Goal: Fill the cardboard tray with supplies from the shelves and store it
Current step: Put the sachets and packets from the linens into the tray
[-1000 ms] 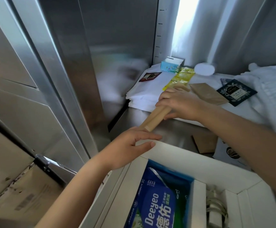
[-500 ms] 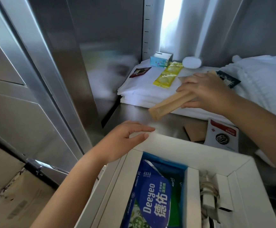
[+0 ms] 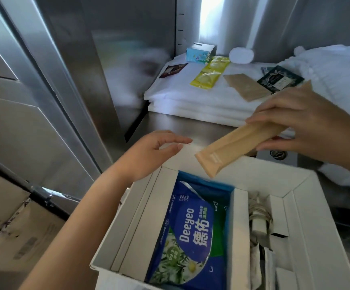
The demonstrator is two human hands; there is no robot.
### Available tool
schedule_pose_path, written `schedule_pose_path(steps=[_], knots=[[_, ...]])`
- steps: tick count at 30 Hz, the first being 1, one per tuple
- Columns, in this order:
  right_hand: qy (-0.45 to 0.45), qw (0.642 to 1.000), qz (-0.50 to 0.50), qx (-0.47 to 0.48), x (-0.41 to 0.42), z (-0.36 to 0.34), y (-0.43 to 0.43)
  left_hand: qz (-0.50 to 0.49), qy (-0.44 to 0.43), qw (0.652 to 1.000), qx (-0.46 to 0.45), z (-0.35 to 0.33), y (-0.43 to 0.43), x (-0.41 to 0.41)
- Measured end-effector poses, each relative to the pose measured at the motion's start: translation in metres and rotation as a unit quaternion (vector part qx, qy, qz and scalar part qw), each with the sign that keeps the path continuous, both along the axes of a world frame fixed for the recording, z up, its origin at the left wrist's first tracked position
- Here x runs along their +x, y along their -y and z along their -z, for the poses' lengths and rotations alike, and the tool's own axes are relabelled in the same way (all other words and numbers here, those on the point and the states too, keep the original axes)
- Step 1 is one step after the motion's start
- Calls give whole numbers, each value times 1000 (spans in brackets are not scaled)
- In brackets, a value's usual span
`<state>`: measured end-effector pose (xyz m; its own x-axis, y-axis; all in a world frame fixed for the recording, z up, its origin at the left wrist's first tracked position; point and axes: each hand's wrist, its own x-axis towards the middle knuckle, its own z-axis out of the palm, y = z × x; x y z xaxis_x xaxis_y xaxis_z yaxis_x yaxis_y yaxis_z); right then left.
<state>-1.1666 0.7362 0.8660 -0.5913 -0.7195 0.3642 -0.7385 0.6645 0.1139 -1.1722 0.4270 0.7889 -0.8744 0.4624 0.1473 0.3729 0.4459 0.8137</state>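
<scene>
Blue wipes pack point(image 3: 193, 231) lay in cardboard tray point(image 3: 308, 206); right hand point(image 3: 301, 124) pinched tan sachet point(image 3: 239, 143) above it, left hand point(image 3: 149, 155) open on far-left rim

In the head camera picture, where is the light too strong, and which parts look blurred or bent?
Head view: the bright gap between the steel panels is blown out to white; the steel wall shows only smeared, hazy reflections; the door frame on the left leans from wide-angle distortion; the paper packet in the right hand is slightly soft, while the wet wipes pack print reads sharply.
</scene>
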Motion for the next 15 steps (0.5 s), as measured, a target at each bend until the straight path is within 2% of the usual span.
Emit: schedule_pose_path(steps=[7,15], knots=[[40,997,-67,27,29,19,16,-2,4,1000,-2,1,1,1],[45,981,-163,100,53,35,59,-8,8,1000,-6,2,1,0]])
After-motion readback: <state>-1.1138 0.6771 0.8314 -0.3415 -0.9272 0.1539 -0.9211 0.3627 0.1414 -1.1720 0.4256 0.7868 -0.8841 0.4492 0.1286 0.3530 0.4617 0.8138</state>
